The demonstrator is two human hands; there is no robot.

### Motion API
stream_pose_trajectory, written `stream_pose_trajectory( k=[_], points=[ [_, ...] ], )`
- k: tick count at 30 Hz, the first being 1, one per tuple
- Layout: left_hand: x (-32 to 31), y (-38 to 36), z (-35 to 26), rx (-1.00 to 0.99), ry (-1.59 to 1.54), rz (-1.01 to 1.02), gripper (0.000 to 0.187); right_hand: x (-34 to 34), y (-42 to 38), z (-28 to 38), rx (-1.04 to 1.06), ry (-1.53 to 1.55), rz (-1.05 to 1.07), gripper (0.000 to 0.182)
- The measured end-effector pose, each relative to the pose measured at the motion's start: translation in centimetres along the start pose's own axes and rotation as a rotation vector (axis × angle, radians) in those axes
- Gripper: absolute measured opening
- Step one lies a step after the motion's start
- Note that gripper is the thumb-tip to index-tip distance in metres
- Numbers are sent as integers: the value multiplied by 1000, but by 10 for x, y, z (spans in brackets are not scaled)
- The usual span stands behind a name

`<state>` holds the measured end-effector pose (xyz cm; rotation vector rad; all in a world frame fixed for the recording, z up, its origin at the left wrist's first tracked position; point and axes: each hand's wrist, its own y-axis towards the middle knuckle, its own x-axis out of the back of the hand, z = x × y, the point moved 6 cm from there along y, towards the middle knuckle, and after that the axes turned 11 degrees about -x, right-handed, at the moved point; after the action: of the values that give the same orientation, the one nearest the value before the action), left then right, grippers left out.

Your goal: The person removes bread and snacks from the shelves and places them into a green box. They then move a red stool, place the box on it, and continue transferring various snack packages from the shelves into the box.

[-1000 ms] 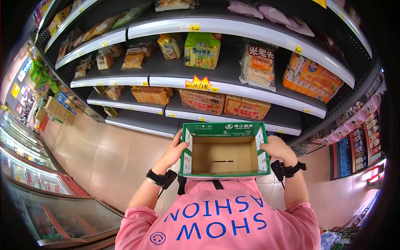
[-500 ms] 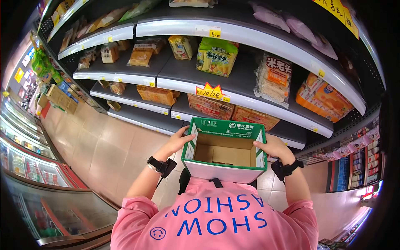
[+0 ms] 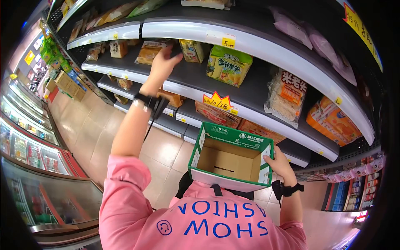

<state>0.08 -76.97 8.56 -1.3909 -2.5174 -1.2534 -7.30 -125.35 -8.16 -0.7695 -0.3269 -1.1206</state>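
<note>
My left hand [image 3: 165, 64] reaches over the middle shelf, its fingers apart and nothing in them. Just right of it stands a small yellow packet [image 3: 191, 51]. Behind the fingers lies a clear-wrapped bread pack [image 3: 149, 52], partly covered by the hand. My right hand [image 3: 280, 163] grips the right wall of a green and white cardboard box [image 3: 231, 178], thumb over the rim. The box is held against my front with its top open, and its brown inside holds no goods. Farther right on the shelf sits a green and yellow snack bag [image 3: 229, 66].
A clear bag of puffed snacks [image 3: 286, 98] and an orange pack [image 3: 334, 121] stand at the right of the shelf. A yellow price sign [image 3: 217, 102] sticks up from the shelf edge. Glass-fronted coolers [image 3: 50, 200] line the left side; tiled floor [image 3: 160, 152] lies below.
My left hand has let go of the box's left side and moved up and forward to the shelf. The right hand still holds the box. The view has shifted slightly.
</note>
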Motion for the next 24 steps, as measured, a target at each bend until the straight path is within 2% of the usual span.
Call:
stream_pose_trajectory(
  k=[2,5,7,8,14,15,19,20,21,22,24],
  points=[
    [-14,23,-36,91,-159,2,55,3,-2,5,22,-12,-22,51],
    [-48,67,32,74,-61,-4,48,6,-4,11,-15,-6,-15,50],
    [-70,91,64,-150,174,-62,40,7,1,0,-50,-2,-29,47],
    [-72,92,63,-148,172,-61,40,8,1,-1,-82,18,-26,45],
    [-70,98,40,-129,1213,110,34,12,-10,11,-237,43,22,39],
    [-65,95,30,-132,1215,116,34,11,-11,14,-263,42,48,38],
    [-17,40,47,624,-450,-448,24,9,-5,4,-171,25,21,36],
    [-9,37,54,596,-684,-506,26,9,-4,3,-135,31,9,36],
    [6,22,39,565,-755,-434,32,9,-3,2,-102,37,-2,36],
    [20,6,20,666,-679,-450,34,8,-2,0,-136,-1,11,36],
    [44,-18,19,720,-726,-370,34,7,-2,1,-107,-6,5,37]
  ],
)
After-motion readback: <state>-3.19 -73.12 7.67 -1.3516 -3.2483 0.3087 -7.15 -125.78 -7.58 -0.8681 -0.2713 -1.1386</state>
